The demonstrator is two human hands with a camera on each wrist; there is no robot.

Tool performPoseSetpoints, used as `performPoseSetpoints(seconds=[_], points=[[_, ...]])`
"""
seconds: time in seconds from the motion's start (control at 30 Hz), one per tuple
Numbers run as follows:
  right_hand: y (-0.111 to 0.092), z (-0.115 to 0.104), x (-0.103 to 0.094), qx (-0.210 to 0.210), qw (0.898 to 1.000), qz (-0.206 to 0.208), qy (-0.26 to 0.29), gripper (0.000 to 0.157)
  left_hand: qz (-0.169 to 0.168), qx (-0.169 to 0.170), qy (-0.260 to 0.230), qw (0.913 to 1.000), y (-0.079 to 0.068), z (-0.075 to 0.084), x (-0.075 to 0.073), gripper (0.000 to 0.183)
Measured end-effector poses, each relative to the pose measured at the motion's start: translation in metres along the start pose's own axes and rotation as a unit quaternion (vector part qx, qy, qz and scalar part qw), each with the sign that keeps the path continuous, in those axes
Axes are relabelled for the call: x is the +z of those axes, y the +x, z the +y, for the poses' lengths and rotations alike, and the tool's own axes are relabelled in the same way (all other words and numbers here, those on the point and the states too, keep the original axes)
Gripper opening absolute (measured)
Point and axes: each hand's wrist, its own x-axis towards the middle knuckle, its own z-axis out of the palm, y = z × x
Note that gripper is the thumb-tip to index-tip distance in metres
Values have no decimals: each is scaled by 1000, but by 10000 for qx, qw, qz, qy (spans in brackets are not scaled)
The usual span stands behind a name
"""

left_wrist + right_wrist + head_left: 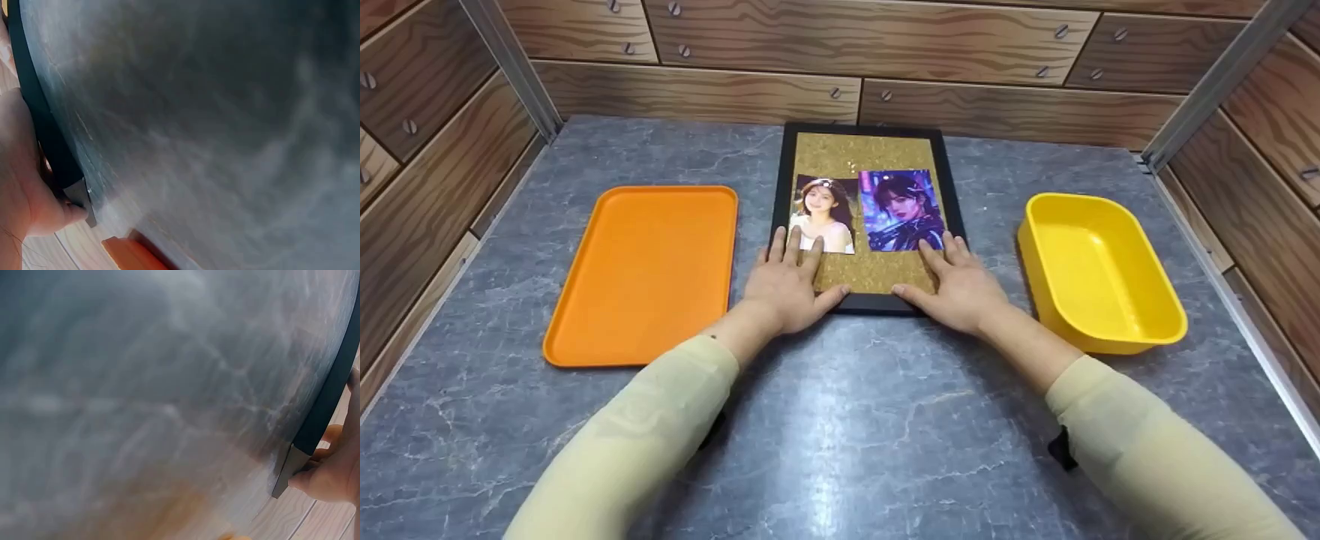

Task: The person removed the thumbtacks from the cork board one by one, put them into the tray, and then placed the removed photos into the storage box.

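A cork board [877,276] in a black frame lies on the table between my two hands. Two pictures sit side by side on the cork: a portrait photo [829,217] at left and a purple-blue illustrated portrait [901,214] at right, each with a small pale dot near its top. My left hand [785,289] rests with spread, straight fingers over the board's near left corner, fingertips at the photo's lower edge. Mirroring it, my right hand [964,289] rests on the near right corner, a fingertip at the illustrated portrait's lower edge. Both wrist views show the black frame edge [48,132] beside the hands.
An orange tray [652,277] lies left of the board. To the right stands a yellow bin [1099,285] with raised walls. Wood-patterned panels [750,37] border the grey marbled table [840,420] at the back and sides.
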Motion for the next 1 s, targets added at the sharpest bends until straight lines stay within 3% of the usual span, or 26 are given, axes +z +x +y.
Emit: performPoseSetpoints(seconds=[0.23,0.67,1.0], points=[[-3,0,0,-32,10000,14,-2,108,157,96,-20,9998,-6,2,0,96],[-13,-2,5,14,10000,12,71,108,166,112,49,9998,-15,5,6,96],[-21,0,4,-18,10000,32,30,110,171,103,-52,9998,-24,13,2,96]])
